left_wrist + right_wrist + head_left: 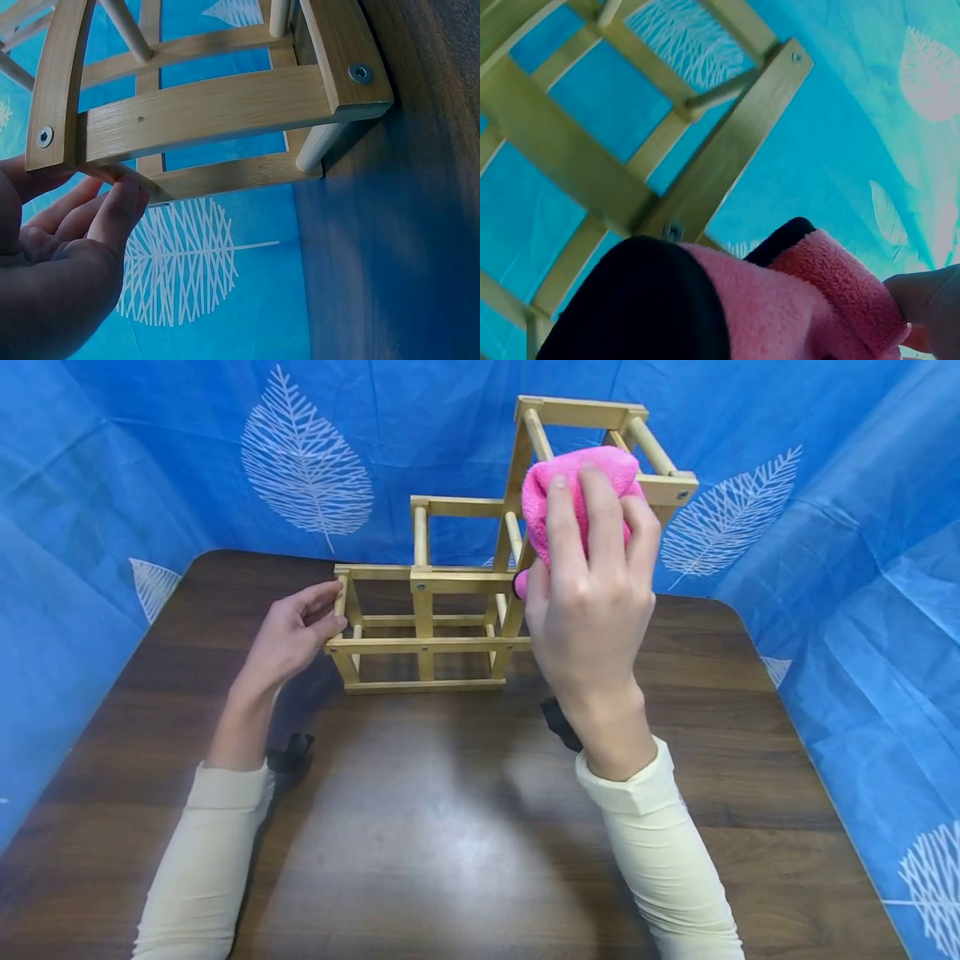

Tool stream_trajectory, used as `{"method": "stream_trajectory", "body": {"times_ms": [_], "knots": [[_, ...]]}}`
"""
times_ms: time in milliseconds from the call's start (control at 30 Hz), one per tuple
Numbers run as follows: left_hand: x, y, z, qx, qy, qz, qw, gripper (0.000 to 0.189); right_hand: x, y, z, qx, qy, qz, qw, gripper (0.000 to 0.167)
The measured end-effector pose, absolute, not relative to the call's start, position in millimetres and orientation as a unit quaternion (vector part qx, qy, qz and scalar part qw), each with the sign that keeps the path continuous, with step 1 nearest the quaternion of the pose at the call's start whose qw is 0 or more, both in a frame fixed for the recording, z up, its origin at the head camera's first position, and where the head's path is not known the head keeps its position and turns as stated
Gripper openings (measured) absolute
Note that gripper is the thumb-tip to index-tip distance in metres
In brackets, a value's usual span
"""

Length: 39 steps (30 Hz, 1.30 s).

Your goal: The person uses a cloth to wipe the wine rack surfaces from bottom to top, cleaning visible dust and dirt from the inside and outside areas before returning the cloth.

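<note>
As one sees from the head view, a wooden rack (461, 582) of three steps stands upon the brown table (420, 835), with its low end to the left and its tall end to the right. The left hand (281, 639) is at this low end, and its thumb and fingers pinch the end rod (341, 602). The right hand (596, 585) is raised before the tall end and grips a pink cloth (576, 467); its fingers are somewhat spread and bent over the cloth. The cloth hides a part of the tall end, but whether it touches the wood I cannot tell. Both arms wear cream sleeves (217, 835), and behind the table there hangs a blue sheet (442, 443) with white leaf figures (307, 460).

In the left wrist view, the low end of the rack is seen from near, with metal bolts (360, 73) in its wood. The left hand comes from the lower left, and its fingertips pinch the rod beneath the corner of the rack, while other fingers are curled behind.

In the right wrist view, the cloth is at the bottom, folded and with a black trim (784, 238), and the rack is seen beyond it. At the right edge only a small part of the hand shows, set against the cloth; how the remaining fingers lie, I cannot tell from this view
</note>
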State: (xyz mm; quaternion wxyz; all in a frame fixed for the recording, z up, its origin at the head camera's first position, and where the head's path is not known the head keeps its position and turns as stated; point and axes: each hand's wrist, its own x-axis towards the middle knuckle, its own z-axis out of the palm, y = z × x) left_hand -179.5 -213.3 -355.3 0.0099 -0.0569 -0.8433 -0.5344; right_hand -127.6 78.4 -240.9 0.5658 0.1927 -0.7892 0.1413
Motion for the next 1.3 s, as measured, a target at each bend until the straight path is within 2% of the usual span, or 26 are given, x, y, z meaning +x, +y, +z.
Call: {"method": "stream_trajectory", "body": {"times_ms": [200, 733, 1033, 1300], "knots": [[-179.6, -213.1, -355.7, -0.052, -0.843, -0.535, 0.017, 0.053, -128.6, 71.7, -242.7, 0.213, -0.786, 0.142, 0.563, 0.033], [-178.0, -212.8, -354.1, -0.045, -0.847, -0.529, 0.019, 0.048, -129.0, 113.8, -241.2, 0.122, -0.788, 0.18, 0.575, 0.031], [-180.2, -212.4, -358.5, -0.047, -0.846, -0.53, 0.016, 0.051, -128.4, 147.0, -238.8, 0.05, -0.756, 0.214, 0.617, 0.04], [-179.8, -212.1, -356.7, -0.039, -0.847, -0.531, 0.004, 0.056, -114.9, 182.5, -223.8, -0.008, -0.685, 0.217, 0.695, 0.045]]}}
